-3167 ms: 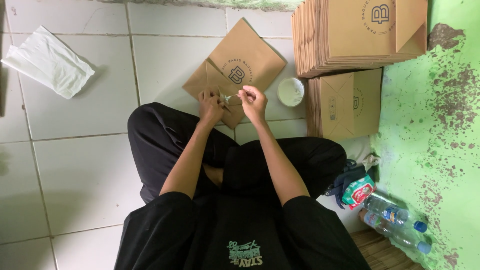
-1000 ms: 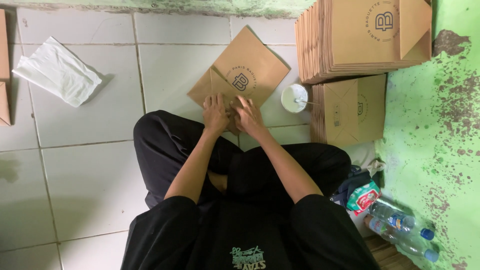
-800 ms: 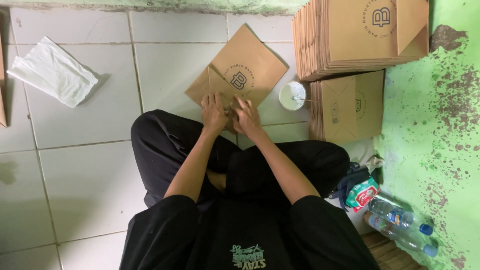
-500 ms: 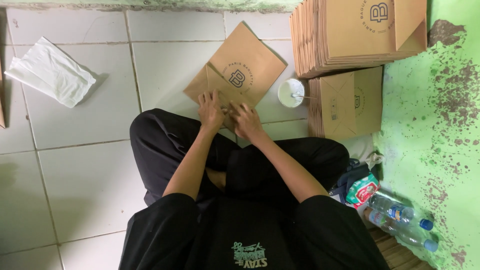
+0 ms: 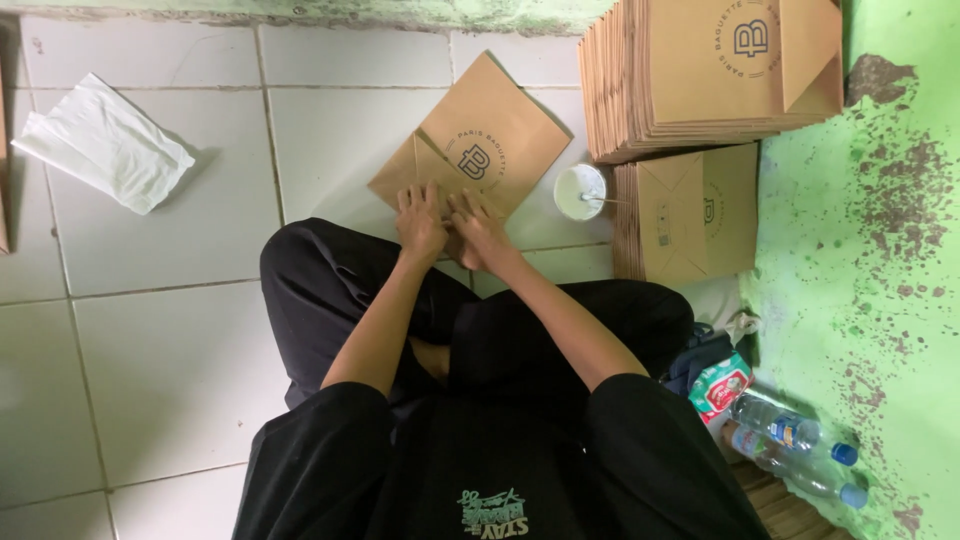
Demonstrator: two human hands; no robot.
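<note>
A floor (image 5: 170,330) of pale square tiles runs up to a scuffed green wall (image 5: 880,300) on one side. On the tiles, just past the person's crossed legs, lies a flat brown paper bag (image 5: 495,135) with a folded flap at its near end. The left hand (image 5: 420,222) and the right hand (image 5: 482,232) sit side by side on that flap, palms down; the fingers of both are spread flat and press on the paper, gripping nothing. Just beside the bag stands a small round white cup (image 5: 580,190) with a thin stick resting across it; what is in it looks white, though I cannot tell what it is. Beyond it are two stacks of the same brown bags (image 5: 700,75), one above the other. Two clear plastic bottles (image 5: 790,450) with blue caps lie by the wall; their fill level cannot be judged. A crumpled white sheet (image 5: 105,145) lies well apart on the floor
</note>
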